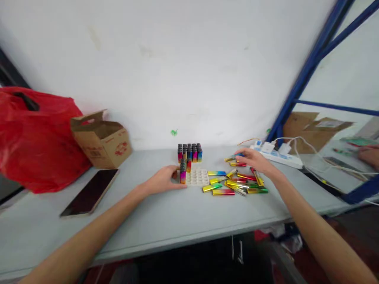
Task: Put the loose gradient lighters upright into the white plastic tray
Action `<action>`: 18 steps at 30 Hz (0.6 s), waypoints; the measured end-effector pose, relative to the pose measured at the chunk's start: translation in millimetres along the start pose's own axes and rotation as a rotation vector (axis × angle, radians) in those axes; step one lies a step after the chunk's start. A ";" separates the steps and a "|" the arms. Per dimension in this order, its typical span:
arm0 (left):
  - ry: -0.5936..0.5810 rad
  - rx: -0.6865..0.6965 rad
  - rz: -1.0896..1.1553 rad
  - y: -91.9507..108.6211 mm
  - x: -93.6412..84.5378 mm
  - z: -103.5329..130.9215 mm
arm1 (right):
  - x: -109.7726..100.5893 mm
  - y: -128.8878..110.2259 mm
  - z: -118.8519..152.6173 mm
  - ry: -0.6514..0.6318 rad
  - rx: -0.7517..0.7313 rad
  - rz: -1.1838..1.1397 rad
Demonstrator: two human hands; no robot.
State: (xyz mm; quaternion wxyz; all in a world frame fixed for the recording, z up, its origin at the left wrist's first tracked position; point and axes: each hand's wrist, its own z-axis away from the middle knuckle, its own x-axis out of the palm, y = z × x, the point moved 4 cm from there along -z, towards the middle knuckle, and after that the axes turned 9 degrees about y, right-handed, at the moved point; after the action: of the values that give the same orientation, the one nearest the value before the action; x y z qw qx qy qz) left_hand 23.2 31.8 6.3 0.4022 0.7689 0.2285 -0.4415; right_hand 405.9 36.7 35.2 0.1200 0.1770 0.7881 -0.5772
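Observation:
My left hand (pixel 166 179) is closed around the left end of a white tray with round holes (pixel 197 177), thumb along its front edge and fingers behind. Beside that palm, a row of black-topped lighters (pixel 182 173) stands upright in the tray; the rest of its visible holes show bare. A block of upright lighters (pixel 190 153) in mixed metallic colours is behind it. On the right, my right hand (pixel 250 158) pinches a blue and gold lighter (pixel 237 156), partly hidden by the fingers. Below it lies a loose pile of shiny lighters (pixel 233 183), gold, red, green and blue.
At left are a black phone (pixel 90 192), an open cardboard box (pixel 103 142) and a red plastic bag (pixel 38 138). A white power strip (pixel 278 156) with plugs and cables lies at right, near a blue metal frame (pixel 302 79). Beyond it shows another person's hand (pixel 370 155).

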 end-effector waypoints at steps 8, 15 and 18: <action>0.025 0.016 -0.013 3.2 -1.8 -0.2 | 95.0 -53.2 -27.9 0.010 0.151 -0.762; 0.021 0.026 -0.016 0.5 0.2 0.5 | 151.7 -70.8 -14.7 -0.211 0.058 -0.686; 0.020 0.033 -0.026 0.2 0.6 0.5 | 158.0 -61.4 -6.1 -0.173 0.006 -0.478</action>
State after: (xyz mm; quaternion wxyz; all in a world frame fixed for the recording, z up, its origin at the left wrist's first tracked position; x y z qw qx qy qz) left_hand 23.4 31.2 5.7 0.3813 0.7768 0.2351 -0.4428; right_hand 236.8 48.0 28.1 0.0463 -0.0641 0.7927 -0.6045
